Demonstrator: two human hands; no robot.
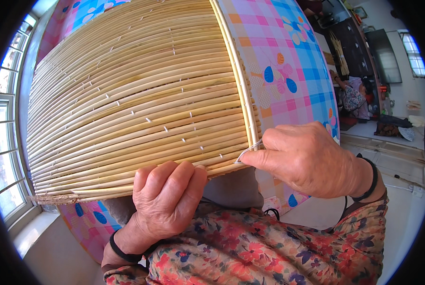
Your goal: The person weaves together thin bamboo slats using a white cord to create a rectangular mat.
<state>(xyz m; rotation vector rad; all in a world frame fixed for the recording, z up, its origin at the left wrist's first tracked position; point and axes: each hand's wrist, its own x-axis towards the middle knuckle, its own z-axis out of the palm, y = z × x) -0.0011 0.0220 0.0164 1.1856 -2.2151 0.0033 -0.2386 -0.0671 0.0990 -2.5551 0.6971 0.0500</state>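
Note:
A large panel of straw-coloured reed stalks (141, 95) lies across my lap and the bed, its rows dotted with short white stitches. My left hand (169, 197) curls over the near edge, fingers on top, the thumb mostly hidden. At the near right corner my right hand (307, 159) is closed in a pinch on a white thread (248, 151), which loops around the stalk ends there. A pair of thicker stalks (236, 71) runs crosswise along the panel's right side, meeting the thread at the corner. Whether a needle is in my right fingers is hidden.
Under the panel spreads a pink and blue checked bedsheet (288, 61). A barred window (5, 123) stands close on the left. Another person (357, 97) in patterned clothes sits low at the far right, near a dark cabinet (352, 45) and a bundle of stalks (339, 52).

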